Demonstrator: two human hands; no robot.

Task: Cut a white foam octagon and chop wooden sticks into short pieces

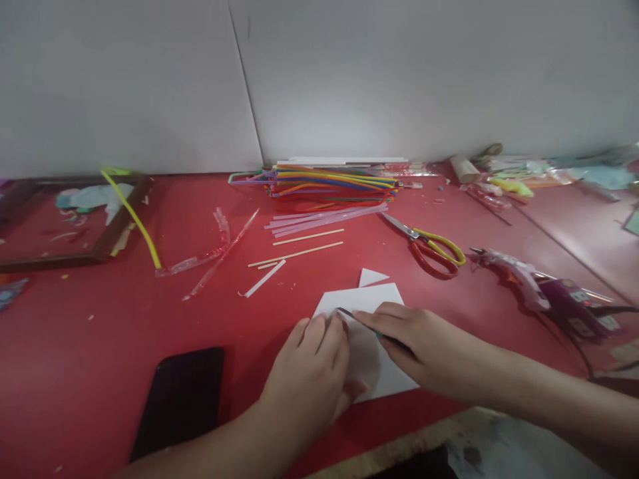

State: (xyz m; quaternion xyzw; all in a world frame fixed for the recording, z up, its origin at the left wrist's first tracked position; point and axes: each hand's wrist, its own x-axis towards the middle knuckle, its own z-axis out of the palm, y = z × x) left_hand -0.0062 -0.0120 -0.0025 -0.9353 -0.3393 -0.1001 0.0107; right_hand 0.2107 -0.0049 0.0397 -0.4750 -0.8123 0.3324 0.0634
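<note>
A white board [387, 369] with angled corners lies near the table's front edge. My left hand [312, 362] bends over its left side, fingers close together and pressing on it; the thumb is partly hidden. In my right hand [422, 339] is a slim black utility knife [367, 323], its tip touching the board just beside my left fingertips. Part of the handle is covered by my fingers. A small white triangular offcut [372, 277] lies against the board's far edge.
Scissors [424, 243] lie beyond the board, and a glue gun [519, 276] is at right. A black phone [182, 399] rests at left. Thin wooden sticks [297, 255], lilac strips [324, 218] and bundled coloured pipe cleaners [334, 181] lie towards the wall [399, 80].
</note>
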